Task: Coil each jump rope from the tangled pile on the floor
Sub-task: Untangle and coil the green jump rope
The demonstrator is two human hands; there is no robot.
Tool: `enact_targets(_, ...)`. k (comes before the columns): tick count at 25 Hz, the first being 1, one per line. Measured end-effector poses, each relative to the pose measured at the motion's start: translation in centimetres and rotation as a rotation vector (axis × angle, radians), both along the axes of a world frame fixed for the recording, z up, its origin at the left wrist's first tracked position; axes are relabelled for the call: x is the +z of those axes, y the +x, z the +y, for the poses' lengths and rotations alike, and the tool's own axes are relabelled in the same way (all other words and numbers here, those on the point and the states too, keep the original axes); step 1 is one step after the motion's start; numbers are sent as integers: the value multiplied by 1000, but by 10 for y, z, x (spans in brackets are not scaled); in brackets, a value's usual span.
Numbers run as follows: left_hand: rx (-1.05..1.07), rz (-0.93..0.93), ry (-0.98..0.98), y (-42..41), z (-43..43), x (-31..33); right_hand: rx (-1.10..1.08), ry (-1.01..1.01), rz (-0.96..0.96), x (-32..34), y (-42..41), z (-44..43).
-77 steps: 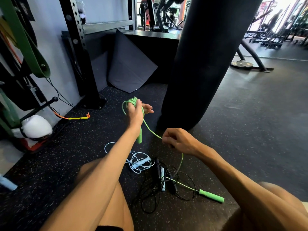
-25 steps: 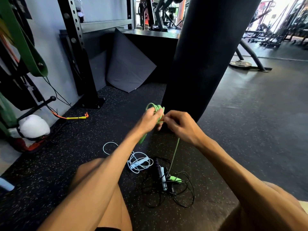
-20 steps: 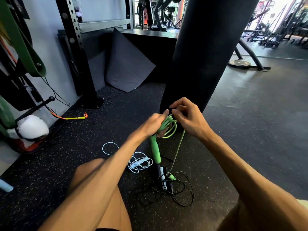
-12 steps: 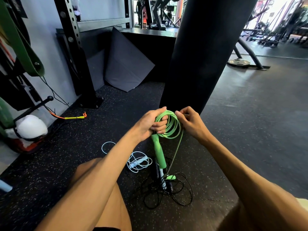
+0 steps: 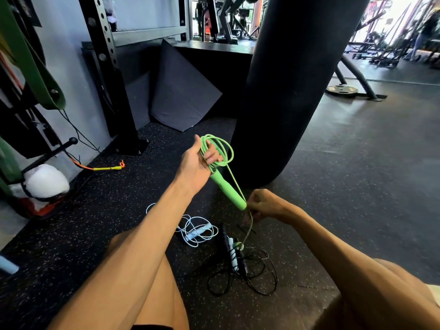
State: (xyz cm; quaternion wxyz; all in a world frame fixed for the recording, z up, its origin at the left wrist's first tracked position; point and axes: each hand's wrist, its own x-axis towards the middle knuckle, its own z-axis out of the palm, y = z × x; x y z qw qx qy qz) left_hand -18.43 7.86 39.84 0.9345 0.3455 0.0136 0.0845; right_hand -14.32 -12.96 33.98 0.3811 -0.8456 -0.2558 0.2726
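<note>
- Sitting on the speckled black rubber floor (image 5: pixel 357 186), I have a bare knee on either side of the ropes that lie there.
- A black punching bag (image 5: pixel 292 79) rises straight ahead, its rounded lower end just beyond my hands.
- My left hand (image 5: pixel 197 165) is raised in front of the bag, fingers curled through the loops of the green jump rope (image 5: pixel 217 151). It grips the coil, and one green handle (image 5: pixel 228 189) slants down from my palm toward the right.
- My right hand (image 5: pixel 264 203) sits lower, just beside that handle's lower tip. Its fingers are curled and pinch the loose green cord, which runs from the coil past the handle and down to the floor.
- The black jump rope (image 5: pixel 242 279) lies tangled on the floor between my knees, with the green cord's far end among its handles.
- The pale blue jump rope (image 5: pixel 197 231) lies in loose loops just left of the black one; whether they touch I cannot tell.
</note>
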Motion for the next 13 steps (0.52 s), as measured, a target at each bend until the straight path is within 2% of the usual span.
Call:
enact_targets(2,121,18,72,0,3,0,8,63,-82,10,-3,6)
enact_targets(5,254,40,301,3,0,-4,69,113,-265,22,-6,17)
enact_targets(9,367,43,760,12,-14,-19,152,175,-391,38,-14,28)
enact_targets(13,324,29,1275,11,-21,-25,117,243,-512,57,-16,25)
